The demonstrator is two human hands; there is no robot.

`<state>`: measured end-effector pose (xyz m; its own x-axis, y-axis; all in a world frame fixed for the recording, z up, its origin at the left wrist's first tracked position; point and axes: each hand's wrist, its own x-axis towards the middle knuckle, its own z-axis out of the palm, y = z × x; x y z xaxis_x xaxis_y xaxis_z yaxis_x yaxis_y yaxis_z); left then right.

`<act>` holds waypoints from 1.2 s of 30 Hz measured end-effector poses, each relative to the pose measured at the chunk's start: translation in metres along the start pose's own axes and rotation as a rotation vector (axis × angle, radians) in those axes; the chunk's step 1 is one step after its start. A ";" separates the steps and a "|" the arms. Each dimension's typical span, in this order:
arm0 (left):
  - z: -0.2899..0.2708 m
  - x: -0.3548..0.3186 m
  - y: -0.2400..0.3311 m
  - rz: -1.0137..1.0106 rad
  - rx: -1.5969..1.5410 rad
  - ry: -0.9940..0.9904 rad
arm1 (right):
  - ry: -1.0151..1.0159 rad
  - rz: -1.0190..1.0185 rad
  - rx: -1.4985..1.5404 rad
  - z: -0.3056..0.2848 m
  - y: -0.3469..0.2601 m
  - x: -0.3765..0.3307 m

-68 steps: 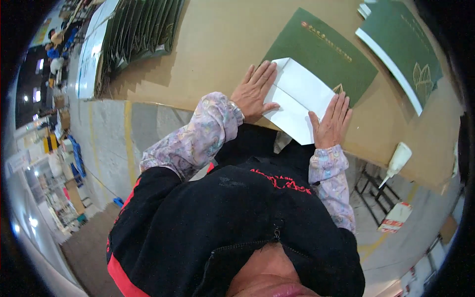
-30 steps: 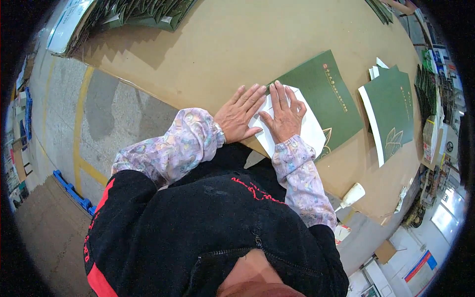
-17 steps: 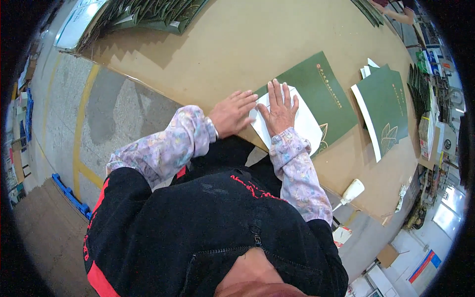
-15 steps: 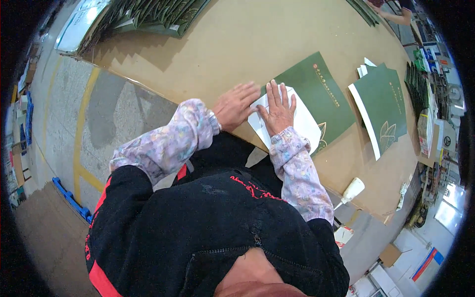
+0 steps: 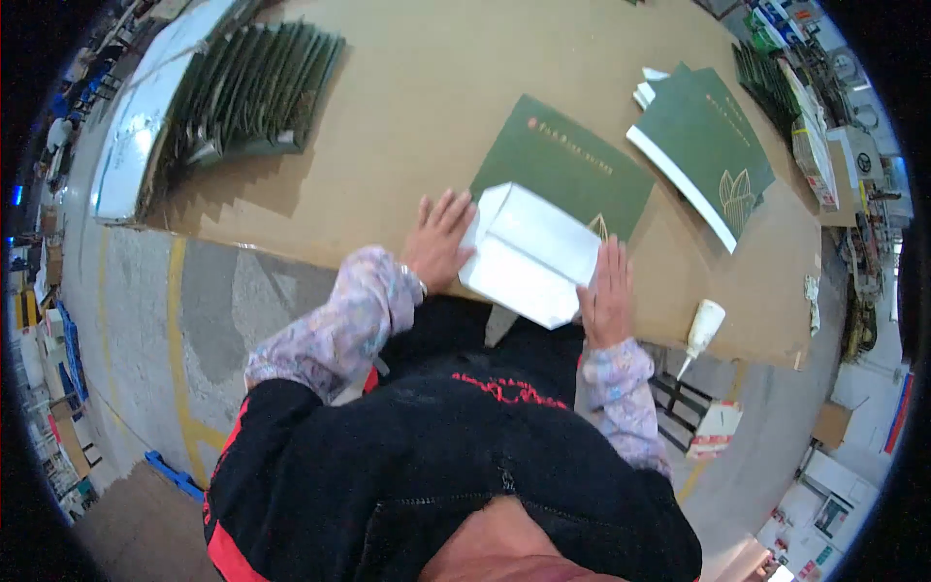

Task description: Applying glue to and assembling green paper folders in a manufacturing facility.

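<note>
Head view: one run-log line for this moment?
left hand: flat at left edge of folded white paper sheet | right hand: flat at its right edge | sheet overlaps dark green printed cover

red-white carton (image 5: 713, 430) on floor, right | brown box (image 5: 831, 423) beside

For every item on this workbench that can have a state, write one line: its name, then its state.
White folded sheet: creased, flaps folded in, lying on the green sheet.
Green printed sheet: flat, partly covered.
Green stack: piled flat.
Glue bottle: tilted at the table edge.
Left hand: flat, beside the white sheet.
Right hand: flat, at its right edge.
</note>
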<state>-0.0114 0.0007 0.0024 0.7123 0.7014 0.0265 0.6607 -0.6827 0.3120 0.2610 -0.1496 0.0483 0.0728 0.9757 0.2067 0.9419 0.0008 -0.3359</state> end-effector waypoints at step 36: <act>0.031 0.011 0.022 0.200 -0.158 0.175 | 0.027 0.135 -0.047 0.068 0.026 0.004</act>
<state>0.0186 -0.0127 -0.0204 0.7635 0.5906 0.2614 0.4570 -0.7800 0.4275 0.2640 -0.1306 -0.0220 0.2085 0.9599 0.1876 0.9371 -0.1411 -0.3193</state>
